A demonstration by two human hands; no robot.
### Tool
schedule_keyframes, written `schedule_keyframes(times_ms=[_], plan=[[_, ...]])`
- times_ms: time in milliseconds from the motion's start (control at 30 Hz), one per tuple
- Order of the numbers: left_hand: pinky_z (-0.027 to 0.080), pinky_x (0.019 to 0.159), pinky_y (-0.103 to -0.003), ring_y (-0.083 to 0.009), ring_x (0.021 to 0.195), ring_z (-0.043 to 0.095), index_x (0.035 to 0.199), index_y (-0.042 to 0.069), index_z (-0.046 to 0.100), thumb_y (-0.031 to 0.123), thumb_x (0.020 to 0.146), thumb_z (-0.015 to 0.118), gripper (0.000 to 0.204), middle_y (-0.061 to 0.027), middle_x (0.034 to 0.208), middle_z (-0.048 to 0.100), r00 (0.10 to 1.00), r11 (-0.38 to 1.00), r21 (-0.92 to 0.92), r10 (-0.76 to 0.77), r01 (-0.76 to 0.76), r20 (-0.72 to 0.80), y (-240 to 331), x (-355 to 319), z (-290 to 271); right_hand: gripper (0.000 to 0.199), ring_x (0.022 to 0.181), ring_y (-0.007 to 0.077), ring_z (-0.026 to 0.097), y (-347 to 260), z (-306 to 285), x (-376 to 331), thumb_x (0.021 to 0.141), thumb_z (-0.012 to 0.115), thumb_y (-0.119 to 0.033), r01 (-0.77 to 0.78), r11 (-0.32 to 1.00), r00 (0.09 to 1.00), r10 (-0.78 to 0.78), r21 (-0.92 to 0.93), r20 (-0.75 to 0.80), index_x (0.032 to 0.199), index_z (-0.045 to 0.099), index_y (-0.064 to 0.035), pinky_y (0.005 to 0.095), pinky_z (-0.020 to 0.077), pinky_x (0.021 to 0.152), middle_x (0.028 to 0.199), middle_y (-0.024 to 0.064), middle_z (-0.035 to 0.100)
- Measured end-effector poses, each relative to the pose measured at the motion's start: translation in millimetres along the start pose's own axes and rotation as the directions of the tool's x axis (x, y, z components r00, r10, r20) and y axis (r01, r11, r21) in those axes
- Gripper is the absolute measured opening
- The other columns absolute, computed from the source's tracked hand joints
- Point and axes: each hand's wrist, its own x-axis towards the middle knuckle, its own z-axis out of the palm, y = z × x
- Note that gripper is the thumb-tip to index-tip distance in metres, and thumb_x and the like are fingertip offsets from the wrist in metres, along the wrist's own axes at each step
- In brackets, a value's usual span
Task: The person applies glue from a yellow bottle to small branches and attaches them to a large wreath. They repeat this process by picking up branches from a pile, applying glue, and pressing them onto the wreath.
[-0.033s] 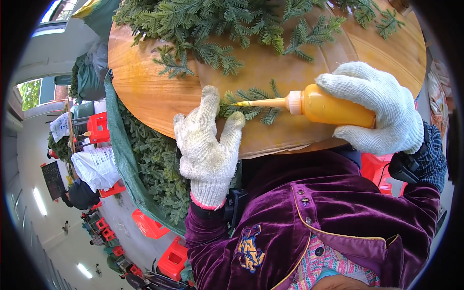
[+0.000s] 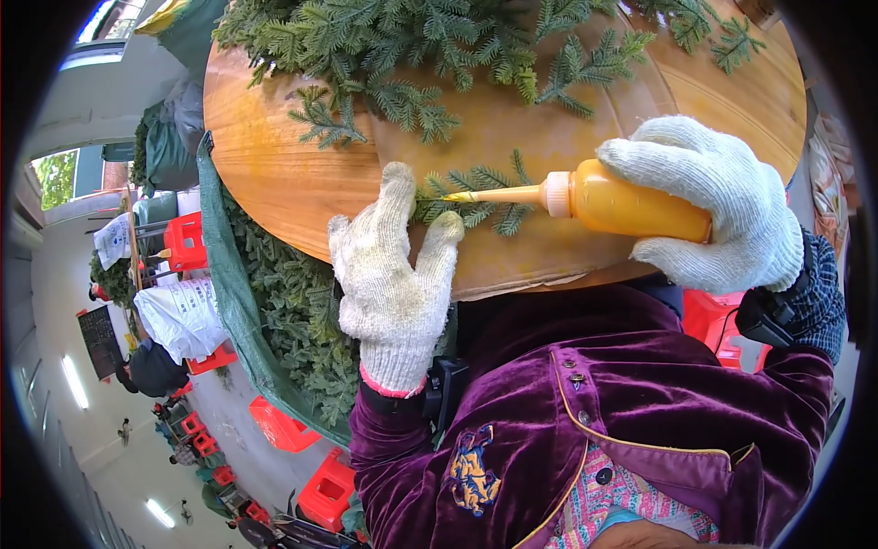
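Observation:
My right hand (image 2: 718,201), in a pale knit glove, is wrapped round a squeeze bottle (image 2: 640,206) of yellow-orange liquid. The bottle lies tilted almost level, its long thin nozzle pointing left. The nozzle tip rests over the left end of a small green fir sprig (image 2: 480,188) on the tabletop. My left hand (image 2: 389,265), in a soiled white knit glove, is at that same end with index finger and thumb spread. Its thumb touches the sprig's lower edge; the other fingers are bent and partly hidden.
A heap of fir branches (image 2: 393,55) covers the far side of the round wooden table (image 2: 265,151). A brown sheet (image 2: 540,270) lies under the sprig. At the left stands a green sack (image 2: 224,265) full of branches. Red stools (image 2: 326,489) and white bags (image 2: 183,316) are farther off.

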Motion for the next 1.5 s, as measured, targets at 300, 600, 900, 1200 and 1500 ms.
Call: schedule_keyframes(times_ms=[300,600,900,1200,1500], plan=[[0.035,0.111,-0.057,-0.0287,0.102,0.068,0.135,0.002,0.061,0.021,0.08,0.084,0.063,-0.0133,0.108,0.072,1.0,0.999,0.048,0.001,-0.002,0.031,2.2,0.6,-0.8,0.07,0.092,0.0384,0.068,-4.3,-7.5,6.0,0.07,0.081,-0.011,0.012,1.0,0.999,-0.011,-0.015,0.047,0.136,0.06,0.0011,0.0417,0.0548,0.082,0.109,0.0232,0.066],[0.033,0.113,-0.06,-0.029,0.103,0.067,0.136,0.003,0.061,0.025,0.079,0.085,0.065,-0.0132,0.109,0.071,0.997,0.994,0.113,0.001,-0.01,0.08,5.8,4.3,-5.1,0.071,0.089,0.0375,0.069,-19.5,-19.8,14.5,0.073,0.079,-0.011,0.032,0.991,0.99,-0.013,-0.129,0.143,0.139,0.057,0.0007,0.0422,0.0559,0.078,0.106,0.0236,0.066],[0.033,0.113,-0.061,-0.0295,0.103,0.066,0.135,0.003,0.062,0.023,0.079,0.085,0.064,-0.0129,0.108,0.071,0.998,0.997,0.069,0.024,-0.028,0.065,4.0,3.0,-4.5,0.071,0.086,0.0355,0.068,-12.2,-27.7,14.2,0.071,0.078,-0.007,0.058,0.995,0.986,-0.045,-0.077,0.162,0.138,0.057,0.0024,0.0402,0.0548,0.076,0.106,0.0236,0.065],[0.033,0.113,-0.061,-0.0302,0.103,0.066,0.135,0.004,0.062,0.022,0.078,0.085,0.063,-0.0132,0.109,0.071,0.993,0.996,0.086,-0.002,-0.008,0.115,6.7,5.7,-9.2,0.071,0.085,0.0314,0.066,2.8,-33.4,10.7,0.072,0.076,-0.007,0.043,0.999,0.983,-0.046,0.024,0.177,0.139,0.056,0.0027,0.0389,0.0522,0.075,0.104,0.0223,0.064],[0.033,0.113,-0.06,-0.0296,0.104,0.066,0.135,0.003,0.063,0.022,0.079,0.085,0.063,-0.0128,0.111,0.071,0.993,0.998,0.059,-0.018,0.011,0.118,5.7,5.2,-9.6,0.068,0.084,0.0307,0.064,10.6,-33.0,-4.2,0.075,0.075,-0.014,-0.018,0.998,0.988,0.009,0.061,0.155,0.138,0.058,0.0032,0.038,0.0511,0.077,0.105,0.0215,0.064]])
